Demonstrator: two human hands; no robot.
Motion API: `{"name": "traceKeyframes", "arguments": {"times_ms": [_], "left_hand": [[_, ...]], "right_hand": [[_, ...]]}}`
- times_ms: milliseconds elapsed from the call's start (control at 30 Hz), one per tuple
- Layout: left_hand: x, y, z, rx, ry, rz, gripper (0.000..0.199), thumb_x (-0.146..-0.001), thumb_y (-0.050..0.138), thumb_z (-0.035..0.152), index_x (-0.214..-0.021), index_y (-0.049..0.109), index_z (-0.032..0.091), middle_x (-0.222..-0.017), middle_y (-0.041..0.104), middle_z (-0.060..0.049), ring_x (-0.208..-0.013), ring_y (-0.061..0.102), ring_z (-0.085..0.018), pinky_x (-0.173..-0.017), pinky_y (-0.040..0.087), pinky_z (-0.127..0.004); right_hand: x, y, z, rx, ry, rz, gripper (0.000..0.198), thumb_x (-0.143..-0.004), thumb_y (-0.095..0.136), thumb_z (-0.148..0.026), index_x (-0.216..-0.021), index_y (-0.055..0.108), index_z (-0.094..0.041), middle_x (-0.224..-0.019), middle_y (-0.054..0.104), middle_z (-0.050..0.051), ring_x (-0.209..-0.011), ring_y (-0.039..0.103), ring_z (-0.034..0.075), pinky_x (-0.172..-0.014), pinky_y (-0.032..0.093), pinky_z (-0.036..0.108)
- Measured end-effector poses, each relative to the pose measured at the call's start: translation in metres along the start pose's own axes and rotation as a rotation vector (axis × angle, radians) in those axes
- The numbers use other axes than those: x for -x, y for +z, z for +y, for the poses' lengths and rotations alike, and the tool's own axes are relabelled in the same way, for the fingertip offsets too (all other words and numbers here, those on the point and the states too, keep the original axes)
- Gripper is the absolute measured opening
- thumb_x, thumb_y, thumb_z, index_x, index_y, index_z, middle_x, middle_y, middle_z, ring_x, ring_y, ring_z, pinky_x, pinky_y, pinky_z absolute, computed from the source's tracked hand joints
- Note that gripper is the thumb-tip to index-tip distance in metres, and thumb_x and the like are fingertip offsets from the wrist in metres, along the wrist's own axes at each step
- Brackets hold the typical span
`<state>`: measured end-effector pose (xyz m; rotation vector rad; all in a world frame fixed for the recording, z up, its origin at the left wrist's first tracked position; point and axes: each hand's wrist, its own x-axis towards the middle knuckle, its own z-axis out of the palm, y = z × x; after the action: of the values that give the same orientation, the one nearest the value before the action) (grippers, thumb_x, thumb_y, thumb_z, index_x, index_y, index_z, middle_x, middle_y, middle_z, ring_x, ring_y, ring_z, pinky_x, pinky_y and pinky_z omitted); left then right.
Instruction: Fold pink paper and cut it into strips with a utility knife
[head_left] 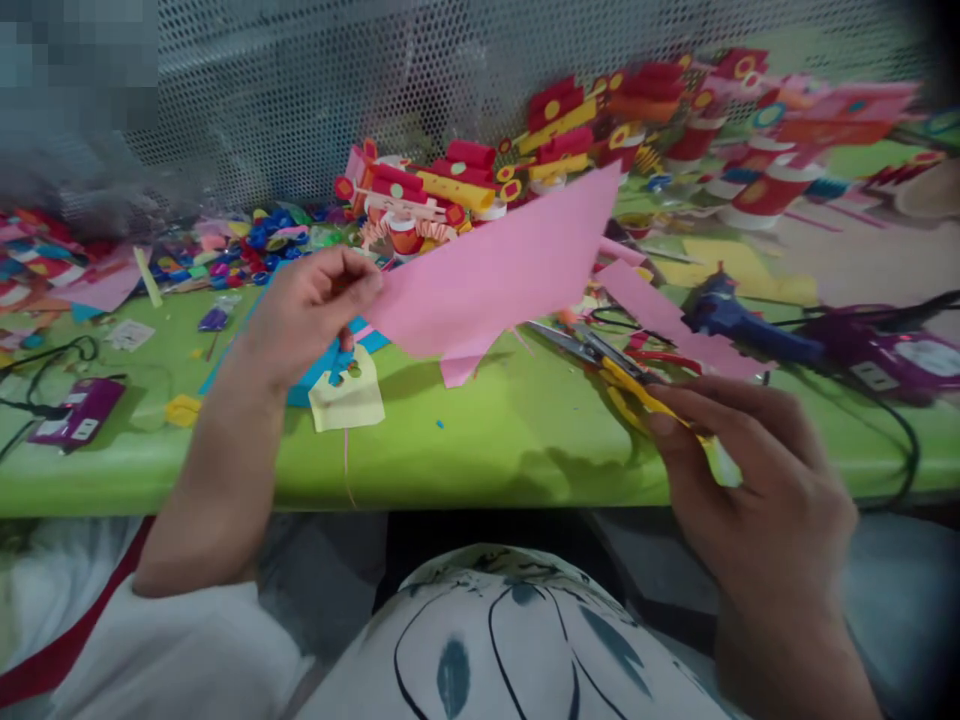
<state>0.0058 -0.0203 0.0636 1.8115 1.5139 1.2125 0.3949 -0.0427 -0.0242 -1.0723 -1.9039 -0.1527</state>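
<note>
A sheet of pink paper hangs in the air above the green table, pinched at its left end by my left hand. The sheet has a slanted outline, with a small flap sticking out below. My right hand grips yellow-handled scissors, whose blades point left toward the paper's lower right side. The blades look slightly parted and do not touch the sheet. Under my left wrist lie blue paper and a pale yellow piece of paper with cut holes.
Paper models in red, yellow and pink line the back of the green table. A blue glue gun and purple box with cables lie right. Another purple box and colourful scraps are left. A perforated metal panel stands behind.
</note>
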Motion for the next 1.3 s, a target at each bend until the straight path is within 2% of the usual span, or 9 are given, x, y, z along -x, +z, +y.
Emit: {"name": "traceKeyframes", "arguments": {"times_ms": [133,300,467,633,700,833,967,1100,1300], "left_hand": [[-0.018,-0.013,0.008,-0.006,-0.024,-0.062,0.035,-0.105,0.058,0.041,-0.105,0.066,0.007,-0.081,0.053,0.01,-0.062,0.059,0.003,-0.067,0.046,-0.02],[0.016,0.006,0.018,-0.169,0.304,0.055,0.017,-0.107,0.067,0.029,-0.105,0.069,0.013,-0.092,0.068,0.008,-0.065,0.062,0.001,-0.063,0.05,-0.013],[0.075,0.028,0.035,-0.414,0.59,-0.246,0.017,-0.11,0.056,0.012,-0.116,0.069,0.022,-0.122,0.083,-0.003,-0.11,0.076,-0.018,-0.102,0.062,-0.035],[0.114,0.051,0.049,-0.725,0.756,-0.215,0.017,-0.106,0.057,0.01,-0.113,0.069,0.02,-0.126,0.085,-0.002,-0.093,0.076,-0.02,-0.07,0.06,-0.03],[0.122,0.061,0.051,-0.731,0.784,-0.179,0.02,-0.106,0.051,0.01,-0.11,0.069,0.019,-0.119,0.086,-0.004,-0.073,0.073,-0.016,-0.055,0.053,-0.029],[0.13,0.07,0.049,-0.694,0.702,-0.097,0.023,-0.107,0.047,0.012,-0.113,0.069,0.018,-0.116,0.086,-0.008,-0.053,0.065,-0.011,-0.045,0.048,-0.027],[0.132,0.065,0.048,-0.702,0.739,-0.016,0.024,-0.108,0.048,0.011,-0.122,0.068,0.015,-0.126,0.082,-0.017,-0.092,0.082,-0.019,-0.07,0.067,-0.029],[0.138,0.065,0.034,-0.695,0.741,0.092,0.022,-0.103,0.065,0.008,-0.123,0.071,0.012,-0.127,0.081,-0.019,-0.111,0.081,-0.024,-0.091,0.069,-0.033],[0.153,0.085,-0.013,-0.795,0.559,0.096,0.026,-0.1,0.071,0.006,-0.124,0.072,0.016,-0.111,0.084,-0.01,-0.097,0.081,-0.021,-0.084,0.063,-0.03]], "right_hand": [[0.004,-0.007,0.004,0.026,0.015,-0.003,0.028,-0.094,0.077,-0.016,-0.121,0.078,-0.024,-0.116,0.076,0.009,-0.104,0.075,0.02,-0.095,0.062,0.036],[0.004,-0.009,0.002,0.022,0.025,-0.003,0.029,-0.093,0.077,-0.015,-0.121,0.077,-0.024,-0.115,0.075,0.009,-0.103,0.075,0.02,-0.093,0.063,0.036],[0.005,-0.01,-0.007,0.004,0.029,0.086,0.054,-0.09,0.079,-0.01,-0.138,0.074,-0.035,-0.12,0.076,0.008,-0.105,0.075,0.023,-0.095,0.063,0.042],[0.003,-0.013,-0.011,0.029,-0.118,0.065,0.096,-0.085,0.084,-0.015,-0.167,0.044,-0.045,-0.125,0.07,0.011,-0.125,0.07,0.035,-0.093,0.06,0.052],[0.004,-0.013,-0.013,0.053,-0.211,-0.03,0.09,-0.086,0.082,-0.017,-0.163,0.046,-0.047,-0.144,0.062,0.014,-0.134,0.066,0.037,-0.092,0.059,0.053],[0.008,-0.011,-0.019,0.063,-0.234,-0.182,0.035,-0.094,0.075,-0.018,-0.125,0.067,-0.034,-0.157,0.058,0.014,-0.135,0.063,0.036,-0.102,0.052,0.057],[0.007,-0.016,-0.026,0.059,-0.128,-0.084,0.032,-0.091,0.078,-0.013,-0.114,0.07,-0.035,-0.144,0.07,0.008,-0.125,0.069,0.031,-0.102,0.052,0.054],[0.002,-0.011,-0.022,0.089,-0.151,0.054,0.039,-0.088,0.081,-0.013,-0.118,0.074,-0.038,-0.131,0.075,0.005,-0.113,0.073,0.029,-0.098,0.054,0.051],[0.015,0.023,-0.001,0.115,-0.276,-0.217,0.022,-0.094,0.073,-0.017,-0.113,0.074,-0.028,-0.131,0.074,0.011,-0.113,0.07,0.029,-0.09,0.056,0.046]]}}
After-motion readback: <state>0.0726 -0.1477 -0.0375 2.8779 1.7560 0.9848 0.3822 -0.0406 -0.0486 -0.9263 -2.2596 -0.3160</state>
